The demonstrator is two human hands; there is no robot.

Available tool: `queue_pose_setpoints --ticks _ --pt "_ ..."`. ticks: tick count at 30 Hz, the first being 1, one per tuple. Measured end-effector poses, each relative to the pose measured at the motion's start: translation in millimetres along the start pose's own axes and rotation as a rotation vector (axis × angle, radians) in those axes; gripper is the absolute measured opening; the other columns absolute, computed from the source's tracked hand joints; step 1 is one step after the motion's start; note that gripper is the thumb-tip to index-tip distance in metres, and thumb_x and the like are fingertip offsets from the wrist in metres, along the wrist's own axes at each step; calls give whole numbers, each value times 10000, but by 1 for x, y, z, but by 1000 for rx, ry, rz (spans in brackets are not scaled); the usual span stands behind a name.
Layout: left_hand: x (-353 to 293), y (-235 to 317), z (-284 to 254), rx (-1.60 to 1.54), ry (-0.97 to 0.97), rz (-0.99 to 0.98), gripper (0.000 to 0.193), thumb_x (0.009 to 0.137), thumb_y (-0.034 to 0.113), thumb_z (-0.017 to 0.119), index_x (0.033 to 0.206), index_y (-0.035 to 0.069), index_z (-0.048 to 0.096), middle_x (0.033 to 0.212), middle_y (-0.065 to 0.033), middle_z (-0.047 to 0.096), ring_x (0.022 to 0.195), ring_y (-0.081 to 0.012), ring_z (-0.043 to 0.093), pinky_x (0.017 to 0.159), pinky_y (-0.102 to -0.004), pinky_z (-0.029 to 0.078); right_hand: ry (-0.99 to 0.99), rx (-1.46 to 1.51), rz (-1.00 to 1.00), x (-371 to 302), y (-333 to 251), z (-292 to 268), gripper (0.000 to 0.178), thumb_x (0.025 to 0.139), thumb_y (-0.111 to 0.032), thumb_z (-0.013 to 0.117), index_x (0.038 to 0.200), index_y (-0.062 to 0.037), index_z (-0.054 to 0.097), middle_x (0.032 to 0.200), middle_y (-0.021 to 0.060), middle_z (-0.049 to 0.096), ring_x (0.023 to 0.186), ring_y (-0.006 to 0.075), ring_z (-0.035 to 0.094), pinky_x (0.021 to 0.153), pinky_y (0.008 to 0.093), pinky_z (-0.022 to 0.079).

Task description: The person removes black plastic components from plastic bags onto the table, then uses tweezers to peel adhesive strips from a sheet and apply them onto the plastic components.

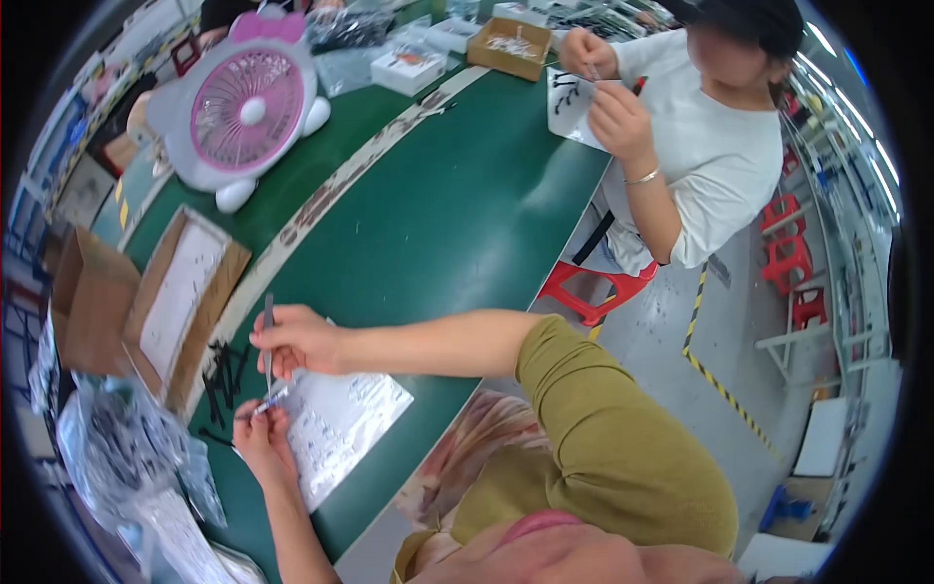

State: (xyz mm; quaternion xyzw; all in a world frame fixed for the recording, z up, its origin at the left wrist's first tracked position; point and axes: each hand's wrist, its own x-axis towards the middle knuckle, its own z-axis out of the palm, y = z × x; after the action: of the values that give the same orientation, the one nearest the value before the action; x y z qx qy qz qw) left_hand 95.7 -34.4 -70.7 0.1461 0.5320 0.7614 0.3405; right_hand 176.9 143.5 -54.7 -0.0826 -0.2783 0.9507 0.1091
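Tweezers (pixel 268 341) are pinched upright by the right hand (pixel 297 339) at the near left of the green table (pixel 457 214); a small slim part (pixel 265 404) is clamped in the left hand (pixel 258 433) fingers, above a white sheet (pixel 341 428).

The small part pinched at the left hand's fingertips (pixel 261 420) is too small to be identified. Markings on the white paper sheet (pixel 336 428) are blurred, and the clear plastic bags (pixel 126 457) are cut off at the rim.

Dark green table (pixel 467 214) with a pale stripe; pink-and-white fan (pixel 243 112) at eleven o'clock; red stool (pixel 595 289) at three; olive sleeve (pixel 623 438), yellow-black floor tape (pixel 725 389).
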Motion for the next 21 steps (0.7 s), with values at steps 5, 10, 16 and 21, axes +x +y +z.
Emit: queue_pose_setpoints --ticks 5,10,16,21 --pt "-8 -2 4 -16 10 19 104 831 37 507 930 8 495 807 -86 569 639 -142 594 566 -214 531 -24 -5 4 -10 -1 3 196 806 -158 570 905 -68 428 674 136 587 470 132 554 428 228 455" --pt "-5 0 3 -26 5 31 103 824 19 505 926 4 496 813 -84 559 642 -146 591 557 -218 530 -36 -6 14 -8 -2 6 200 803 -152 568 914 -63 427 676 136 585 473 142 550 435 236 451" --pt "1 -1 6 -45 -26 18 105 804 12 526 905 -6 506 853 -98 563 649 -156 604 564 -218 531 -20 3 28 -7 -7 3 192 803 -142 565 906 -57 427 691 139 585 492 150 559 431 241 454" --pt "-2 2 1 -37 -12 14 122 794 19 548 903 -14 506 855 -104 563 654 -166 607 580 -230 540 -65 -8 27 -3 -2 3 215 813 -153 560 922 -53 405 701 147 585 503 157 565 434 250 463"
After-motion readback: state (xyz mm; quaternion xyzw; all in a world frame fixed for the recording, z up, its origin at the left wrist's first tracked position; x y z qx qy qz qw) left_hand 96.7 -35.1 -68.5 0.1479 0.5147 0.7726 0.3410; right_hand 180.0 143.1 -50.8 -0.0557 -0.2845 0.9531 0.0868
